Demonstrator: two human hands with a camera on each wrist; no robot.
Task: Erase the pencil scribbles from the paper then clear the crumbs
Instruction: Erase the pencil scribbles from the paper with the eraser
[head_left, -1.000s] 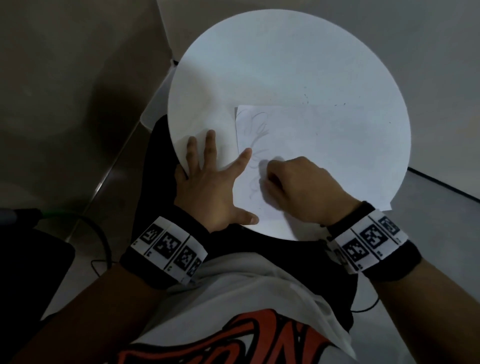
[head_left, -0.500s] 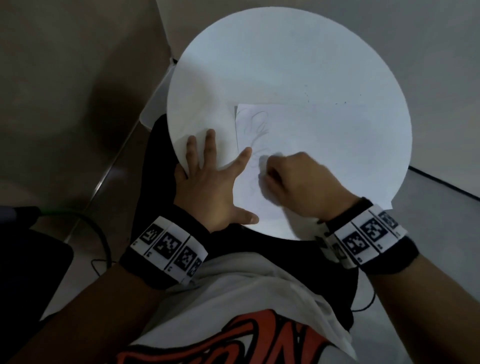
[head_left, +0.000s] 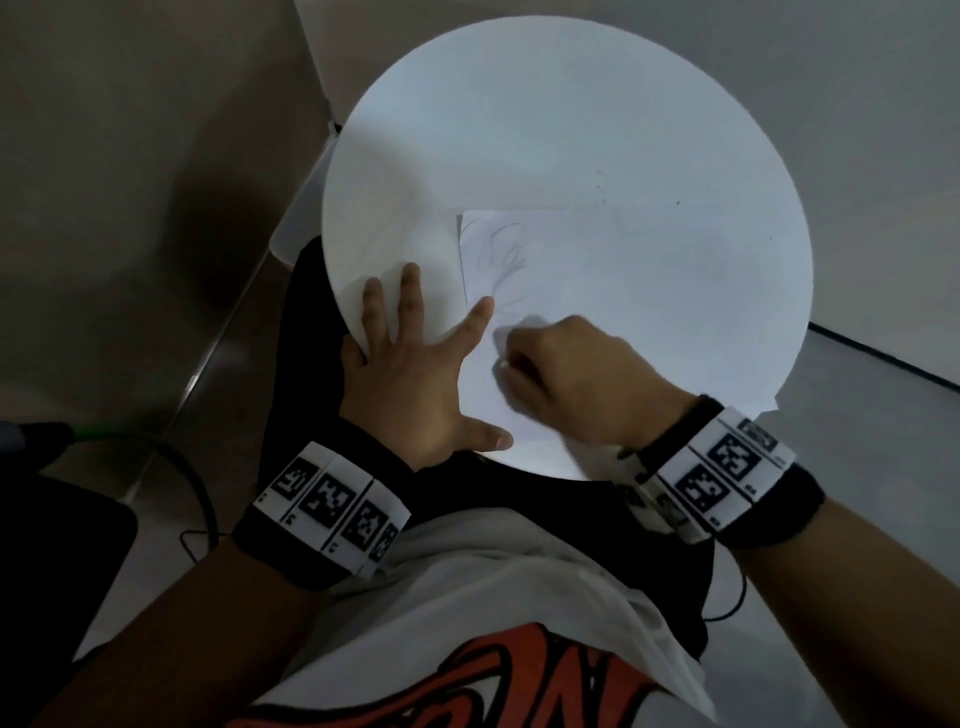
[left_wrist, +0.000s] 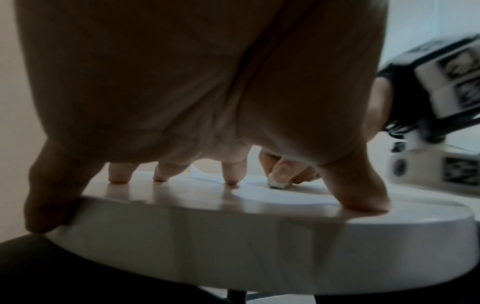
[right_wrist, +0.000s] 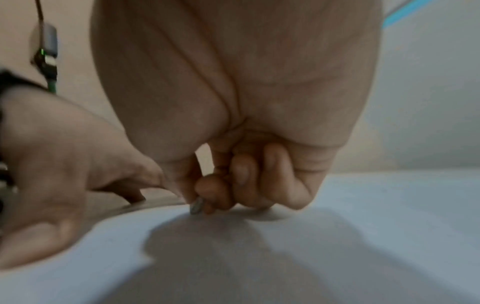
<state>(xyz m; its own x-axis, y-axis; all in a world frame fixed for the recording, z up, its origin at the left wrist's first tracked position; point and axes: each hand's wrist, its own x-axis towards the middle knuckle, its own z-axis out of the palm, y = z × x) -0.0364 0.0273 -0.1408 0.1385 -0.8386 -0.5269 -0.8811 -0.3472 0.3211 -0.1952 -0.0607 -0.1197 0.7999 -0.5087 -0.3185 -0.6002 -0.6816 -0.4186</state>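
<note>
A white sheet of paper (head_left: 649, 291) lies on the round white table (head_left: 519, 130), with faint pencil scribbles (head_left: 501, 249) near its left edge. My left hand (head_left: 410, 364) is spread flat, its index finger and thumb pressing the paper's left edge, the other fingers on the tabletop and over its rim. My right hand (head_left: 561, 364) pinches a small white eraser (left_wrist: 277, 184) between thumb and curled fingers, its tip (right_wrist: 196, 205) touching the paper just right of the left index finger.
A few dark specks (head_left: 602, 189) lie on the tabletop beyond the paper's far edge. The paper's right corner (head_left: 771, 408) overhangs the table rim. A dark cable (head_left: 197, 499) runs on the floor at lower left. My lap is under the near edge.
My right hand has slid slightly toward me and back along the left part of the paper, rubbing with the eraser. The left hand has stayed in place.
</note>
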